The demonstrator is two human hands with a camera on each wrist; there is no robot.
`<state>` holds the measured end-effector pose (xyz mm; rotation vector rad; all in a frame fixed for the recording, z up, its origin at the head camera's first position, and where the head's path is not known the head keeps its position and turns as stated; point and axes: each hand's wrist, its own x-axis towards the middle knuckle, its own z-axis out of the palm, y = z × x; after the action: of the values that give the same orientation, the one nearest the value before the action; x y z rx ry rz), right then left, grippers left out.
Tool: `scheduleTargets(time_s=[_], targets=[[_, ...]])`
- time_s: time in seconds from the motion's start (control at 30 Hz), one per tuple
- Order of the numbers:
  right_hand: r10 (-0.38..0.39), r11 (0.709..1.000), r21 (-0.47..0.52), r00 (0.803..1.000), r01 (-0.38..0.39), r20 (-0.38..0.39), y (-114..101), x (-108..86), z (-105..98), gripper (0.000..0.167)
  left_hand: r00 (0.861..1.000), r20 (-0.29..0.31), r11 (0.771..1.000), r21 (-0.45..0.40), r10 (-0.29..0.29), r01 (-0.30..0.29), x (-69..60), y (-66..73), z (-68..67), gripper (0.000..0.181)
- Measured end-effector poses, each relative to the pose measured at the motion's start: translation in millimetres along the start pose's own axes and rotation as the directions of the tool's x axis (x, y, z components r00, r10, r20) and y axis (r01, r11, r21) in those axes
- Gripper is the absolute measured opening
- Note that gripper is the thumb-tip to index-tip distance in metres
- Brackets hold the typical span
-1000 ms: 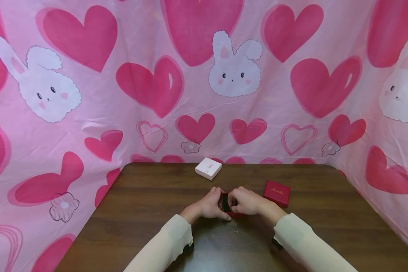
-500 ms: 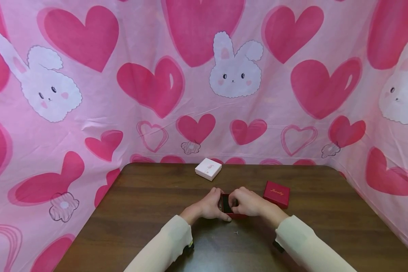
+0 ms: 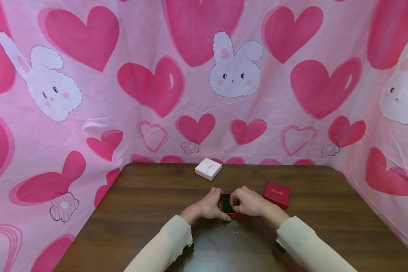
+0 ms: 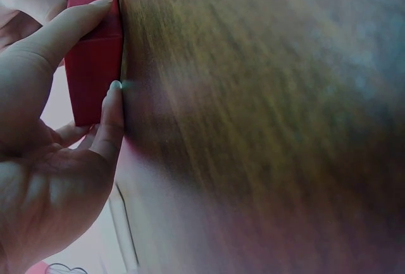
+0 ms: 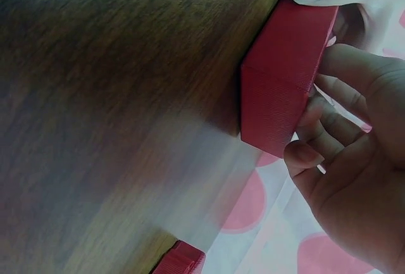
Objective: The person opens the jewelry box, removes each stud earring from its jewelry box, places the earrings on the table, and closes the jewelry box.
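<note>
Clearly, the left hand (image 3: 211, 205) grips the open box (image 5: 281, 74) on the table (image 3: 149, 215); the right hand (image 3: 247, 201) bends its fingers at the rim, pinching something or not, I cannot tell.

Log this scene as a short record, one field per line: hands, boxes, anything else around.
Left hand: grips the open-topped red square box with black lining at its left side
Right hand: curled over the box's right side; what it holds, if anything, is hidden
Right of the box: square red piece with gold lettering
Far side: square white box with pink print
Near side: tiny pale item, too small to identify
Surface: dark brown wood-grain table
Backdrop: pink fabric with hearts and rabbits
</note>
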<state>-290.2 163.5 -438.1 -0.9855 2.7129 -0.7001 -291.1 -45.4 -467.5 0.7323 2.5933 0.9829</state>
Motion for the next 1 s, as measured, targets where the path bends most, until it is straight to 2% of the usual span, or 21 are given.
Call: scheduleTargets(time_s=[0.53,1.0], targets=[[0.041,0.999,0.011,0.999,-0.041,-0.001,-0.3,-1.5,-2.6,0.009,1.000,-0.012,1.000,-0.001,0.003,-0.003,0.6,-1.1,1.1,0.076],[0.052,0.998,-0.035,0.998,-0.053,-0.029,-1.1,-1.7,-6.4,0.009,1.000,-0.012,1.000,0.007,0.001,-0.001,2.8,-0.4,-0.1,0.074]])
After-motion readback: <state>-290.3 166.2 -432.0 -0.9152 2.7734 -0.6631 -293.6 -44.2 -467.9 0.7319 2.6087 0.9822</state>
